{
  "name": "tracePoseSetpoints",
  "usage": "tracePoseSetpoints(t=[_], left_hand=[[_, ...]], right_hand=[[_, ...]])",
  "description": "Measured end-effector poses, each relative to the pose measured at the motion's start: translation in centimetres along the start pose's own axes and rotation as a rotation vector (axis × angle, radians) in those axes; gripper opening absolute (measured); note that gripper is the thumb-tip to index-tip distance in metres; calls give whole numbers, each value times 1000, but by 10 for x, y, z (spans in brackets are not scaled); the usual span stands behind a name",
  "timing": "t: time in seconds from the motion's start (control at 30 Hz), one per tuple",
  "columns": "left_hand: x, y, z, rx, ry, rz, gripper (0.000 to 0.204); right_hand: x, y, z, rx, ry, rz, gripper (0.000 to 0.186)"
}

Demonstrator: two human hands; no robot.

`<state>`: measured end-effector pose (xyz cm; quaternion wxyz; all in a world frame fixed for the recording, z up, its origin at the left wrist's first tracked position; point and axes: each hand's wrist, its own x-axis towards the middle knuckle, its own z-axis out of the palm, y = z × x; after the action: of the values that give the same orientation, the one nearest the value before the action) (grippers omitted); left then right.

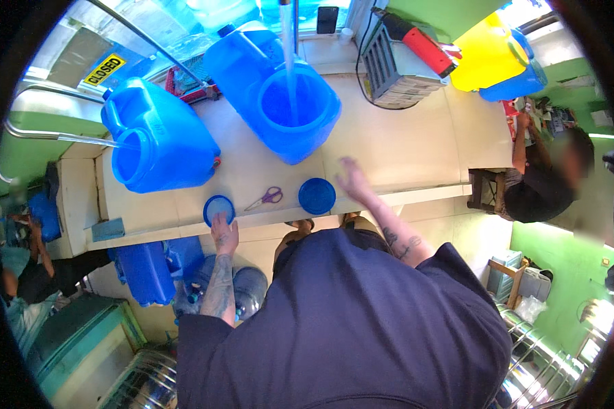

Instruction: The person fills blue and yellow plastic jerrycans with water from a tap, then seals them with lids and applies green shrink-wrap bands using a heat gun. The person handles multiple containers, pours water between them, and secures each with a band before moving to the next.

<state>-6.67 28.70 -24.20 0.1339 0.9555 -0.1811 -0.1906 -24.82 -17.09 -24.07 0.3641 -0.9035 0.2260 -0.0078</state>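
My left hand [223, 233] is at the counter's front edge, its fingers on a round blue lid [217, 204] with a paler middle. My right hand [353, 178] is held open over the counter, holding nothing. Just left of it lies a darker blue round lid [317, 196]. Between the two lids are scissors with purple handles [273, 195]. Beyond them, water runs into two wide-mouthed blue water jugs. The left jug [177, 143] lies tilted with its opening toward me; the middle jug [307, 140] takes a stream from above.
A curved metal spout [31, 129] feeds the left jug. A grey box [396, 71] with a red-and-black tool [426, 48] stands at the back, beside yellow [488, 58] and blue containers. More jugs [143, 273] sit below the counter [396, 146]. Other people are at far left and right.
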Motion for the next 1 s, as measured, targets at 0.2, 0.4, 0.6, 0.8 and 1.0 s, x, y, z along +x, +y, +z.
tracePoseSetpoints(t=[0.2, 0.4, 0.6, 0.8, 1.0], left_hand=[[-14, 125, 5, -273, 269, 174, 61], [-52, 293, 27, -446, 209, 299, 64], [-83, 371, 34, -576, 123, 302, 66], [-100, 402, 38, -603, 204, 318, 61], [-113, 408, 35, -599, 217, 304, 60]], right_hand=[[101, 81, -194, -259, 679, -156, 66], [129, 83, -268, -392, 305, 71, 63], [86, 46, -363, -541, -225, -95, 43], [100, 48, -339, -486, 170, -243, 35], [121, 75, -317, -403, 255, -288, 18]])
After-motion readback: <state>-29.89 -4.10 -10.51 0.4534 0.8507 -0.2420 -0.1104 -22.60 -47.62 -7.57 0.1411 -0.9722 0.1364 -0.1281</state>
